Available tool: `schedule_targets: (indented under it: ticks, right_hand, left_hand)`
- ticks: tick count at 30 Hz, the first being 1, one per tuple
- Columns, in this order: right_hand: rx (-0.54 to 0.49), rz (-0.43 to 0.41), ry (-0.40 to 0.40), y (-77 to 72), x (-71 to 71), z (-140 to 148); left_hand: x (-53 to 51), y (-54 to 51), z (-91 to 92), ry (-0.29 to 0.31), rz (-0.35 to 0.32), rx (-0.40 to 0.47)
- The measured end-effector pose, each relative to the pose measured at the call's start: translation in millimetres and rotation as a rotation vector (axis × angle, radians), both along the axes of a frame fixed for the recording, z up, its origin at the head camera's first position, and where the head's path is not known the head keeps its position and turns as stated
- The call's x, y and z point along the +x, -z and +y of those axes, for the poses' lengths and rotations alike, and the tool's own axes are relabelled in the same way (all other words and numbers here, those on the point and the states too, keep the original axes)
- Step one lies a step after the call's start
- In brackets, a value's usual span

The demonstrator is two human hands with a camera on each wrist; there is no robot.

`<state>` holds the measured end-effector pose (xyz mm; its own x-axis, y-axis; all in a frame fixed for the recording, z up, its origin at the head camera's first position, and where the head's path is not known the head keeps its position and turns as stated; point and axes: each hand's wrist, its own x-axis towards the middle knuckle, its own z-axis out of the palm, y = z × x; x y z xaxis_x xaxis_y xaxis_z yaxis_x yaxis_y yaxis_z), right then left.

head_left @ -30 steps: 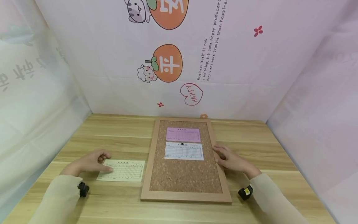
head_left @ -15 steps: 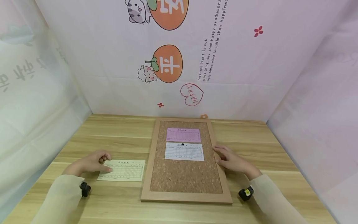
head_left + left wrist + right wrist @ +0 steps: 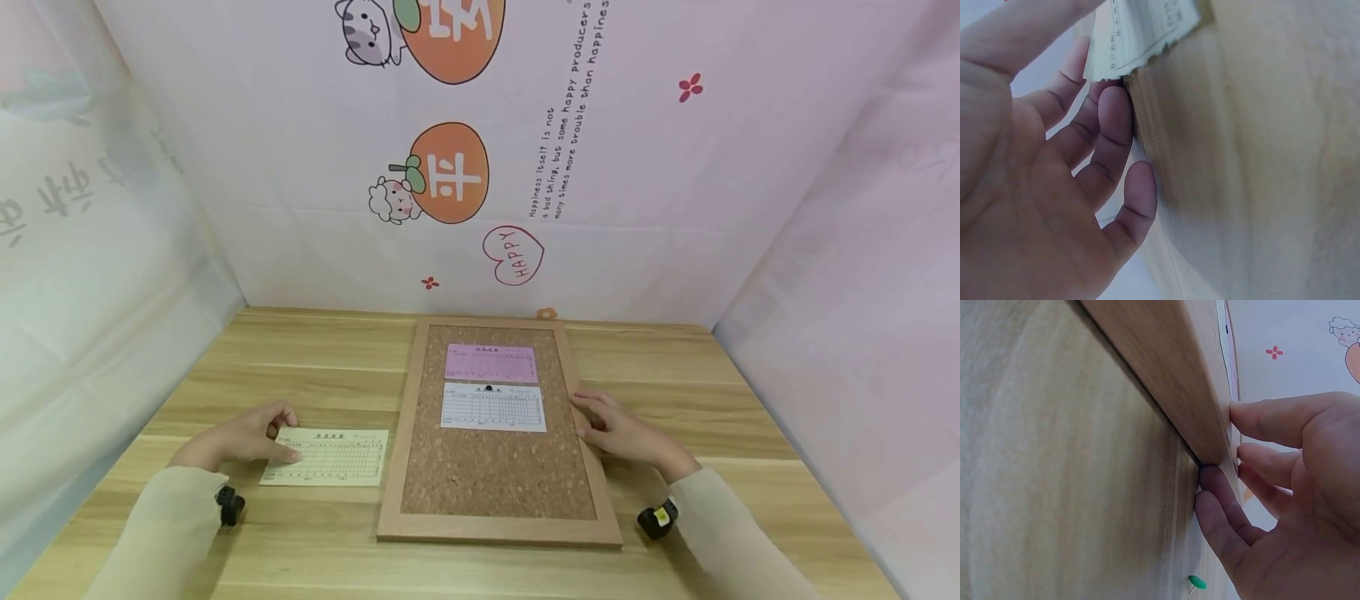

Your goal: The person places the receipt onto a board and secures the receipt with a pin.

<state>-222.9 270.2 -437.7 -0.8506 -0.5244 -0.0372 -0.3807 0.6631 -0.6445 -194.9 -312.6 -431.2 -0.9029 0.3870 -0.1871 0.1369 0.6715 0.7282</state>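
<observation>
My left hand (image 3: 251,435) holds the left edge of a pale yellow printed slip (image 3: 341,457) on the table, thumb on top. In the left wrist view the slip (image 3: 1141,37) curves between thumb and fingers, while the other fingers (image 3: 1140,190) are loosely bent. My right hand (image 3: 626,433) rests against the right side of a wood-framed cork board (image 3: 495,483); the right wrist view shows fingertips touching the frame (image 3: 1160,369). On the cork lie a pink slip (image 3: 491,363) and, below it, a white slip (image 3: 492,408) with a black pushpin (image 3: 489,387) at its top edge.
A green pushpin (image 3: 1196,582) shows on the table beyond the right hand in the right wrist view. The wood-grain table (image 3: 322,558) ends at a printed cloth backdrop (image 3: 630,267), with cloth sides left and right.
Both hands, the yellow slip and the board stay almost where they were; the head view has shifted very slightly.
</observation>
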Motion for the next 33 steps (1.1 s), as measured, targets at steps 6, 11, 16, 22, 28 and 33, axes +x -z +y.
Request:
schedule_targets:
  ticks: [6, 11, 16, 22, 28, 33]
  right_hand:
    - [0.003, -0.004, 0.007, 2.1, -0.4, 1.2]
    - [-0.019, 0.004, -0.007, 1.4, -0.5, 1.7]
    - [-0.025, 0.0, -0.005, 1.4, 0.6, 1.4]
    - [-0.03, -0.007, -0.01, 2.0, 1.0, 0.9]
    - [-0.031, -0.013, -0.007, 0.9, 0.9, 0.7]
    - [-0.039, 0.0, -0.017, 1.0, 1.3, 0.4]
  left_hand:
    - [1.3, -2.8, 0.5, -0.023, -0.035, -0.019]
    - [1.4, -2.3, -0.2, -0.02, -0.049, -0.02]
    - [2.1, -4.0, 0.4, -0.027, -0.046, -0.027]
    - [3.0, -5.7, 0.6, -0.067, -0.019, -0.11]
    - [2.9, -7.1, -2.7, -0.078, 0.003, -0.197]
    - [4.6, -8.1, -4.4, -0.069, -0.015, -0.149]
